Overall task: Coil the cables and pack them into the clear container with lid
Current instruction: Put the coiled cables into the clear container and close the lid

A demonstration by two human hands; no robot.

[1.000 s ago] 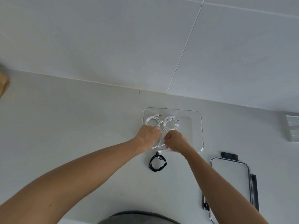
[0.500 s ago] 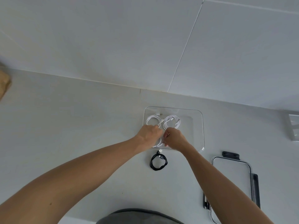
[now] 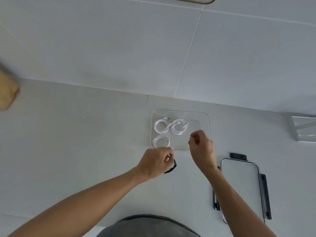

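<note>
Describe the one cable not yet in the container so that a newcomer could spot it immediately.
Find the clear container on the white counter, near the wall. Just outside its near edge, under the left hand, lies a coiled black cable. The three coils inside the container are white; this is the only black one.

No text (labels, numbers, signs) is legible.

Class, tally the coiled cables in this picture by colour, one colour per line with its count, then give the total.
White coiled cables: 3, at the back left, back right and front left of the clear container.
Black coiled cable: 1, on the table outside the container, under the fingers of the left hand.
Total: 4
</note>
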